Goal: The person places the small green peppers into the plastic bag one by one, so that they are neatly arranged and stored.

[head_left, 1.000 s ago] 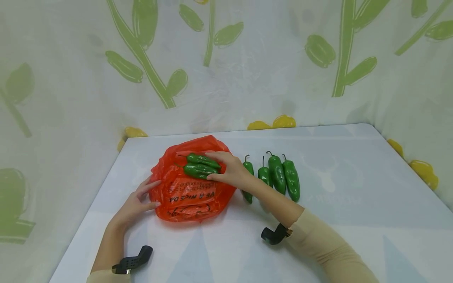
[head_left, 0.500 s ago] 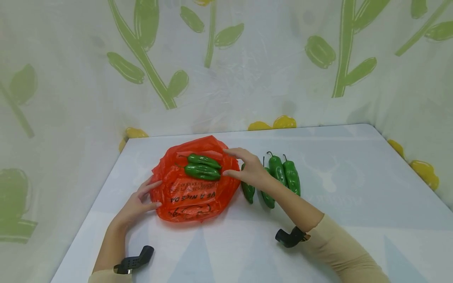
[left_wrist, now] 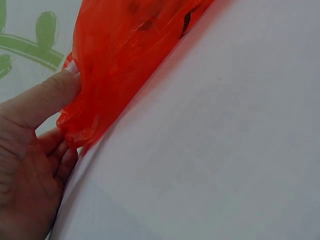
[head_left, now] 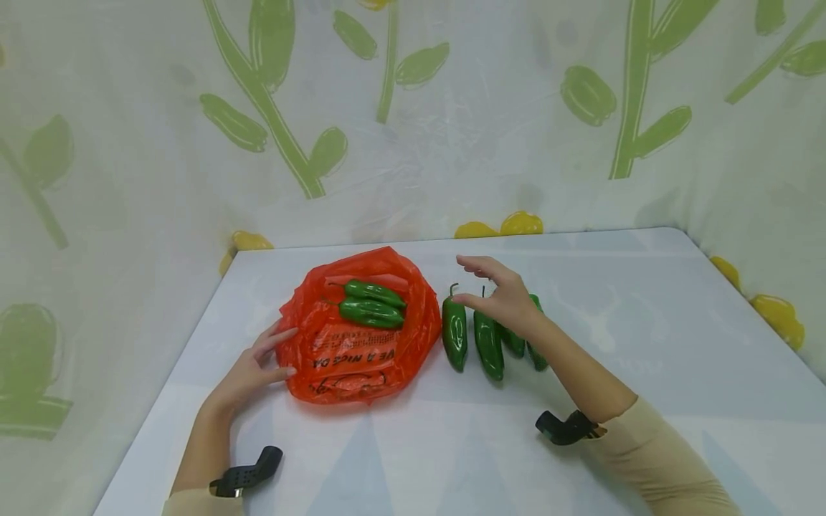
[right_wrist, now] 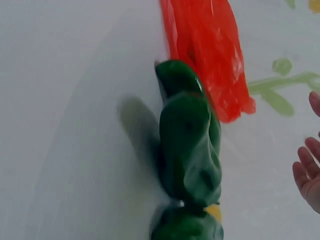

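A red plastic bag [head_left: 361, 358] with dark print lies spread on the table, two green peppers [head_left: 371, 313] side by side on it. My left hand [head_left: 248, 369] touches the bag's left edge, thumb and fingers apart; the left wrist view shows the bag's edge [left_wrist: 95, 117] between them. My right hand [head_left: 506, 294] is over the row of green peppers to the right of the bag, thumb and fingers spread with nothing between them. It partly hides the rear peppers; the front pepper [head_left: 488, 344] is plainer. Close up, the right wrist view shows overlapping peppers [right_wrist: 187, 145].
The white table [head_left: 413, 459] has pale blue triangles. Behind it and at its sides hangs a pale curtain [head_left: 477, 143] with green plant prints. A black wrist camera [head_left: 564, 428] is strapped to the right wrist, another camera [head_left: 248, 475] to the left.
My right hand has let go of the peppers on the bag and moved right, over the row of peppers. The left hand stays at the bag's edge.
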{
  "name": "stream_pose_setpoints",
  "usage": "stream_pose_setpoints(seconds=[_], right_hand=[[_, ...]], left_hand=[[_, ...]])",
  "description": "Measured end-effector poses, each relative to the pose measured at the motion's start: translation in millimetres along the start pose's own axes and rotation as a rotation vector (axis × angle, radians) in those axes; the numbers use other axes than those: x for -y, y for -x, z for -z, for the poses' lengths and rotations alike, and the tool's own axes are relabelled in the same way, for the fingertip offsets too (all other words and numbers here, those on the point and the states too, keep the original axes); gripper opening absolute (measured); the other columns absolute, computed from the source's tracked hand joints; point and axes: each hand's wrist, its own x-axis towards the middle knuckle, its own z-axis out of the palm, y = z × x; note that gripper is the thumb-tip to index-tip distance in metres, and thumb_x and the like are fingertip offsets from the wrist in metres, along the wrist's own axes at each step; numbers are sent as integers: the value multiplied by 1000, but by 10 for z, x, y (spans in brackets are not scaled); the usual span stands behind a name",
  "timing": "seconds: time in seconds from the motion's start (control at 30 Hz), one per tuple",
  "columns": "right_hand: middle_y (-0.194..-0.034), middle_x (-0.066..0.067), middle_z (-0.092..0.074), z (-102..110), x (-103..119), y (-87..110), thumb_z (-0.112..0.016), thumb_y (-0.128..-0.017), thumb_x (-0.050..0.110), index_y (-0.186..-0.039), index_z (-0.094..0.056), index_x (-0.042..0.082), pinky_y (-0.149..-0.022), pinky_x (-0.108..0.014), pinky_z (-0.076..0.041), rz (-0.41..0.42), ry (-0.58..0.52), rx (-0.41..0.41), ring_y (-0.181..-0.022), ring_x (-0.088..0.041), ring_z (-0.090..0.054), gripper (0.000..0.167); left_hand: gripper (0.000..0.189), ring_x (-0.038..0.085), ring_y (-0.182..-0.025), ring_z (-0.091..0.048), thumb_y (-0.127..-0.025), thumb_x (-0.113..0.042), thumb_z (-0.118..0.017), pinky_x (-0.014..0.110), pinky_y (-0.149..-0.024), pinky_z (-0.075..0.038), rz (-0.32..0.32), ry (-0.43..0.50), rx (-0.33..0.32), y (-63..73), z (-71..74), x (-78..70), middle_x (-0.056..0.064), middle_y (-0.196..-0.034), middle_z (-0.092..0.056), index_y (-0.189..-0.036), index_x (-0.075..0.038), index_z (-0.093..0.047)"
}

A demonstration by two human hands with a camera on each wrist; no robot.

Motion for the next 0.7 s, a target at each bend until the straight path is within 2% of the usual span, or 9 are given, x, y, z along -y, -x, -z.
stream_pose_setpoints(seconds=[0.1, 0.3, 0.43, 0.57, 0.7], right_hand=[[-127, -18, -58, 103, -37, 42, -80, -72, 2, -128, -54, -1, -95, -44, -48, -43, 23, 2, -111, -31, -56, 63], [-131, -18, -55, 273, -99, 166, -78, -75, 4, -132, -51, 0, -98, -50, -43, -130, 30, 3, -115, -32, -53, 62], [-132, -16, -54, 345, -146, 269, -76, -78, 7, -133, -51, 3, -100, -49, -41, -194, 21, -6, -117, -31, -52, 61], [-133, -15, -54, 411, -190, 376, -76, -78, 8, -134, -51, 5, -99, -45, -42, -223, 47, -20, -116, -29, -51, 61], [-134, -15, -52, 464, -246, 473, -76, -79, 9, -135, -50, 5, -99, -48, -41, -252, 61, -22, -118, -28, -50, 62]], left_hand=[[75, 42, -143, -6, -80, -27, -74, 69, -102, -23, 5, 2, -2, 4, -5, -6, 11, -159, -9, -144, -13, -39], [75, 42, -143, -6, -80, -28, -73, 69, -102, -23, 15, -2, 1, 13, 9, -24, 11, -159, -8, -145, -14, -39], [75, 42, -142, -6, -80, -27, -73, 69, -102, -23, 14, 0, -1, 15, 13, -25, 11, -159, -8, -145, -14, -39], [75, 42, -143, -6, -80, -27, -73, 69, -102, -23, 7, 9, 2, 1, -3, -13, 11, -159, -8, -145, -13, -39], [75, 43, -142, -7, -80, -28, -73, 69, -102, -23, 4, 0, 0, -17, -9, -1, 13, -159, -8, -144, -12, -39]])
